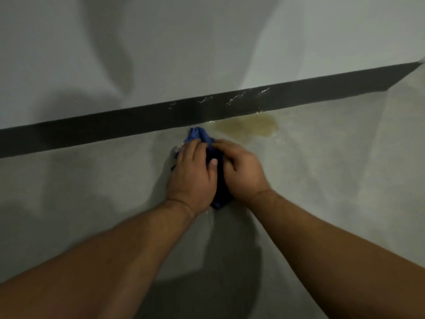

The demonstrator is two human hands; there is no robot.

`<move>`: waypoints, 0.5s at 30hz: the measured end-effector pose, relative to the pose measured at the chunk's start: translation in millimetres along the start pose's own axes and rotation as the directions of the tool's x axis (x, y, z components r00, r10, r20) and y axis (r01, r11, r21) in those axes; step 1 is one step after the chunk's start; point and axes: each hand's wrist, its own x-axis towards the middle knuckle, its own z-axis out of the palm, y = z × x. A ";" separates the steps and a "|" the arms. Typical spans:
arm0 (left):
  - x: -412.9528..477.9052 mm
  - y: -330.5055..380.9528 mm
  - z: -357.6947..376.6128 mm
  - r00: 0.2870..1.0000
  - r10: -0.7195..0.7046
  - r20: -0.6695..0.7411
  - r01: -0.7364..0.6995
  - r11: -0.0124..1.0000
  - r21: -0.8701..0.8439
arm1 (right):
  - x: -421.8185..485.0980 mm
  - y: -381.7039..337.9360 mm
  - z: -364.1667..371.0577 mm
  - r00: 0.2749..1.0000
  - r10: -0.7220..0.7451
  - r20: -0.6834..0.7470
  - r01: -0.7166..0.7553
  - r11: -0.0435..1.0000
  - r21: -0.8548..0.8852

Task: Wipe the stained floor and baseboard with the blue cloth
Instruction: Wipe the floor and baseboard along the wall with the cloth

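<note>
A bunched blue cloth lies on the pale floor, its far tip close to the dark baseboard. My left hand and my right hand both press down on the cloth, side by side, fingers curled over it. Most of the cloth is hidden under the hands; a dark end shows near the wrists. A yellow-brown stain spreads on the floor just right of the cloth, against the baseboard. White splash marks streak the baseboard above the stain.
A plain pale wall rises above the baseboard. The baseboard ends at a corner at the far right. Wet streaks show on the floor beside the cloth, and shadows lie over the floor and wall.
</note>
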 end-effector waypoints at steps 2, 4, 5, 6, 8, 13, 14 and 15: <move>7.3 6.1 12.8 0.999 -0.005 0.040 -0.002 0.984 0.178 | -7.7 19.0 -18.6 0.989 0.030 -0.142 -0.051 0.988 -0.143; 17.1 12.8 23.1 0.998 -0.023 0.062 0.000 0.939 0.345 | -11.8 42.5 -36.7 0.965 0.098 -0.244 -0.165 0.948 -0.271; 22.5 15.7 27.5 0.996 -0.046 0.074 0.012 0.913 0.409 | -12.6 55.2 -45.2 0.952 0.132 -0.278 -0.226 0.914 -0.339; 27.5 17.1 31.2 0.993 -0.079 0.088 0.032 0.895 0.445 | -12.9 67.2 -52.8 0.941 0.167 -0.294 -0.282 0.866 -0.412; 35.6 16.1 38.0 0.985 -0.131 0.114 0.063 0.881 0.470 | -11.4 88.7 -65.5 0.930 0.239 -0.281 -0.358 0.765 -0.536; 19.2 -0.6 34.6 0.989 -0.034 0.144 -0.050 0.839 0.541 | -10.5 115.5 -74.4 0.944 0.277 -0.180 -0.327 0.706 -0.628; 11.0 -7.3 30.7 0.988 -0.008 0.156 -0.079 0.836 0.543 | -11.2 116.9 -74.2 0.946 0.266 -0.186 -0.322 0.709 -0.627; 3.2 -15.4 26.0 0.984 0.008 0.175 -0.103 0.834 0.542 | -11.7 117.3 -73.7 0.946 0.258 -0.195 -0.322 0.712 -0.624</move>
